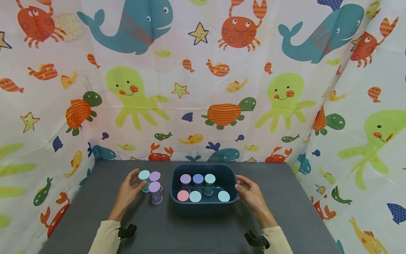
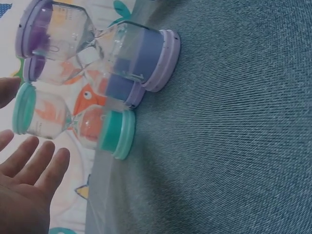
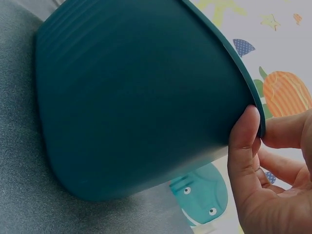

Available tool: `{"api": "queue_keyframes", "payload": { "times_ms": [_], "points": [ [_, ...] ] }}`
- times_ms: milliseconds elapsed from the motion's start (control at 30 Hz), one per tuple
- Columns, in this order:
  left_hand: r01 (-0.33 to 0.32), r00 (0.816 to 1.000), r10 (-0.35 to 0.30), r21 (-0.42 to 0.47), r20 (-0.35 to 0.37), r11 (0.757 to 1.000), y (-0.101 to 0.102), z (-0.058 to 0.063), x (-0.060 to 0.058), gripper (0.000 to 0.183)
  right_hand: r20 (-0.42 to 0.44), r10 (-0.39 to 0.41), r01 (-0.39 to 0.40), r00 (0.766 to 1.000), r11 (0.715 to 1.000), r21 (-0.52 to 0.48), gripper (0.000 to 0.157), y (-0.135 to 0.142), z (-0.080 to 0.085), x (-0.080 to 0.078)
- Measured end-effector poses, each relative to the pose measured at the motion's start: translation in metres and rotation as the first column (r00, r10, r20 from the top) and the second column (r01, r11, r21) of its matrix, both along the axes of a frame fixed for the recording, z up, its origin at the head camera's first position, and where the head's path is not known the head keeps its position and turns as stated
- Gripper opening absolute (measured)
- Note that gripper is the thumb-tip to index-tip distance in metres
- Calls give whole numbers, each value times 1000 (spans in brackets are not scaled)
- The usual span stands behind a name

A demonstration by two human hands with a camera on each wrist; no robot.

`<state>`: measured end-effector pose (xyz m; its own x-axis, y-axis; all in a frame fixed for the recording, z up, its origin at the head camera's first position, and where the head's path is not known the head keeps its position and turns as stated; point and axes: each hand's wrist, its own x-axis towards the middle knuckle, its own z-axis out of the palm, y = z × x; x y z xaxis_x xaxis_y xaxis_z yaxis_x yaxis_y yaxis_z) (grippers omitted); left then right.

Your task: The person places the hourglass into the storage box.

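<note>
Pinching the bin (image 1: 204, 209) on the worktop (image 1: 196, 236) by its rim with the right grip (image 1: 250, 194). With left grip (image 1: 129, 188) loosely spread, beside a teal-capped hourglass (image 2: 88, 127) (perhaps touching, hard to tell). Can make out only caps (image 1: 195, 196) in the bin's front row.

bin (image 3: 122, 97): smooth matt plastic | sand timers (image 2: 117, 46): glossy, see-through | table cover (image 2: 219, 122): woven cloth

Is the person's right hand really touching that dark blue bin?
Touching. The right wrist view shows it: the right hand pinches the dark blue bin at its rim, one fingertip against the outer wall.
</note>
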<state>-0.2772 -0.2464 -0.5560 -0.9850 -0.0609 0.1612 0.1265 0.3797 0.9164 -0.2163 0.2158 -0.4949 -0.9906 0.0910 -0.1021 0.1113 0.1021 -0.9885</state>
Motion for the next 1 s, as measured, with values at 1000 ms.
{"api": "queue_keyframes", "payload": {
  "times_ms": [1000],
  "points": [
    [-33,999,33,8,5,999,1,-12,-4,63,12,1,-1,1000,1000,-4,40,-1,0,-1]
  ]
}}
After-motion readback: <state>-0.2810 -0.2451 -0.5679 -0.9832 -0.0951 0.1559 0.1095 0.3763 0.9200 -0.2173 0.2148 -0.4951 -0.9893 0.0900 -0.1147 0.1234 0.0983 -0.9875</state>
